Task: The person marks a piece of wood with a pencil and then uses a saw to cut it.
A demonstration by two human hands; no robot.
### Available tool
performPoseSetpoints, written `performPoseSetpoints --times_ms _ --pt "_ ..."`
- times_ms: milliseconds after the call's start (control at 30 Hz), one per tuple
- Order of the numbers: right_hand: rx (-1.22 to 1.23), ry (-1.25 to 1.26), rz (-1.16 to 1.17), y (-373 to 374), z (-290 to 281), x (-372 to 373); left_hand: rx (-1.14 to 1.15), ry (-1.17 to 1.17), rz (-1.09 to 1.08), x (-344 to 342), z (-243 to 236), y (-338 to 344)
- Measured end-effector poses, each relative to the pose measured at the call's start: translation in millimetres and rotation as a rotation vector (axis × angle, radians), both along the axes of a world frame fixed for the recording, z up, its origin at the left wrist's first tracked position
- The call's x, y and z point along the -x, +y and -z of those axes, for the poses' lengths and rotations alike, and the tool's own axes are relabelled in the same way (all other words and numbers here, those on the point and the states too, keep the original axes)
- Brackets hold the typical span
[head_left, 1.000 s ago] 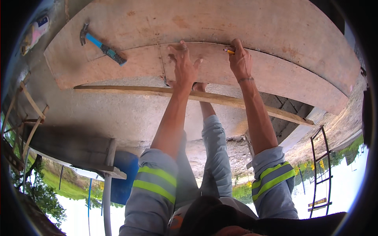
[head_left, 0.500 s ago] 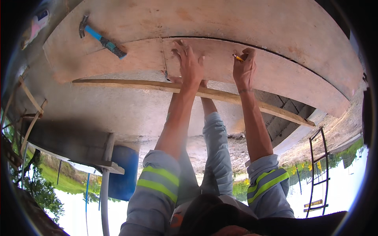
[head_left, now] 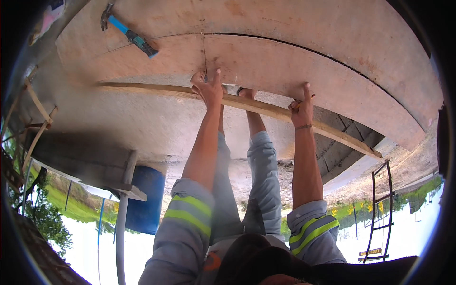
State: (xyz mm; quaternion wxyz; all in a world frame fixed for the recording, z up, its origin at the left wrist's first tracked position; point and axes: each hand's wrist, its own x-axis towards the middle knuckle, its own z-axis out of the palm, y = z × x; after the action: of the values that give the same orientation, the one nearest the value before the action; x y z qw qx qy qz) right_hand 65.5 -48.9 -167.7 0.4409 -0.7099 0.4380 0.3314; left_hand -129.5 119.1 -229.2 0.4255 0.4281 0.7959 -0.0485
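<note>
A brownish plywood panel [head_left: 266, 61] with a curved far edge lies in front of me. My left hand [head_left: 209, 91] is closed at its near edge, beside the seam with the adjoining panel [head_left: 166, 57], one digit lying on top and the other fingers partly hidden. Farther right, my right hand [head_left: 303, 108] has a yellow pencil [head_left: 311, 96] tucked in its curled fingers, while one digit points up onto the panel's near edge. Under both hands runs a long wooden batten [head_left: 266, 108]. A claw hammer [head_left: 128, 32] with a blue and black handle rests on the boards at the far left.
An opening with concrete sides [head_left: 344, 137] lies below the batten at right. My feet are just beneath the panel's near edge. A blue barrel [head_left: 146, 199] and a grey post [head_left: 122, 232] stand at lower left, a dark metal ladder-like frame [head_left: 382, 209] at lower right.
Both hands have drawn back toward me from the panel's surface to its near edge. The left hand's spread fingers have curled. The pencil remains in the right hand.
</note>
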Motion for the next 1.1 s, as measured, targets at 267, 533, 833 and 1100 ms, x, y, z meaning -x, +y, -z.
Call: performPoseSetpoints --times_ms 267,533,833,1100 --pt "0.102 -0.009 -0.106 8 1 3 0.270 -0.422 -0.787 4 50 6" --pt "0.179 -0.007 -0.207 5 3 1 0.220 -0.424 -0.778 -5 35 10" --pt "0.105 0.101 -0.366 4 3 -3 -0.053 -0.512 -0.884 12 34 -19" --pt "0.184 0.224 -0.436 1 -1 -16 0.184 -0.668 -1.167 12 18 -16"
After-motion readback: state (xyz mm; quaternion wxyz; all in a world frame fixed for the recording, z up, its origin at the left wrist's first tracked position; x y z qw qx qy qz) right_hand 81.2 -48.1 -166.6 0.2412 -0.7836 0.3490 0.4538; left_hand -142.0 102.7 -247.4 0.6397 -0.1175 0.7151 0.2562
